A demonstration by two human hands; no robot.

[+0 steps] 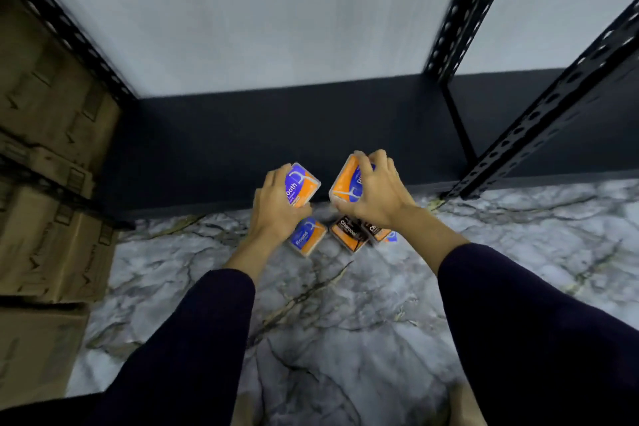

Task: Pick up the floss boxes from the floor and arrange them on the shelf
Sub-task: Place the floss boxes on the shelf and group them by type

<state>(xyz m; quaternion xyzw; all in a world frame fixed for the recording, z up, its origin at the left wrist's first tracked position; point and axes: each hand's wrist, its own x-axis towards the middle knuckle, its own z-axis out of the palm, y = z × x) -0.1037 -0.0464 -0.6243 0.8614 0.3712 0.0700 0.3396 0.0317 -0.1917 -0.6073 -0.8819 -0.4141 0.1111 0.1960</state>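
Storeroom: slotted metal shelf, stacked cardboard cartons, marble floor.

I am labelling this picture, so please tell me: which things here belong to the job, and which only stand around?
Job:
- box in left hand
- box in right hand
- boxes on floor
- dark shelf

Standing around:
- cardboard cartons
- marble floor

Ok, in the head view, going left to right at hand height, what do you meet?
Stacked cardboard boxes → left hand → the floss box it holds → floss box in the right hand → right hand → black shelf upright.
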